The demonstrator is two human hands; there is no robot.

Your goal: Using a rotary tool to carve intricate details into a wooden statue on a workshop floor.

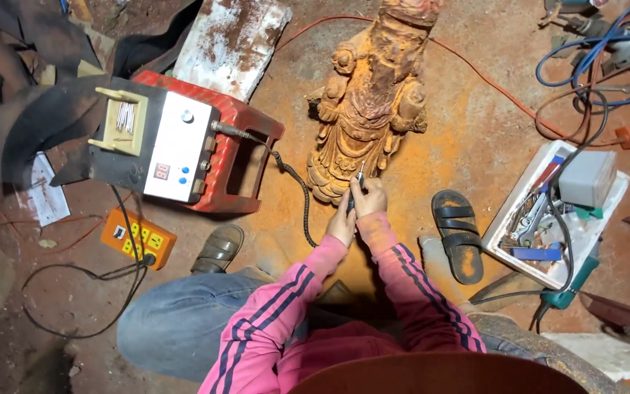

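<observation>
1. Head view: orange-dusted carved wooden figure statue [370, 102] lying on the dusty red floor [468, 146], base end toward the seated person in pink striped sleeves.
2. Right hand [368, 197] closed in a grip on a slim dark handheld carving tool [356, 184], tip set against the statue's base.
3. Left hand [342, 225] just below and touching the right, fingers curled around the tool's lower end.
4. Coiled black cable [297, 186] running from the hands to a white-faced black control box [162, 142] atop an overturned red plastic stool [238, 157].
5. Orange power strip [138, 237] at left; black sandal [459, 233] and white tray of hand tools [555, 211] at right, well apart from the statue.
</observation>
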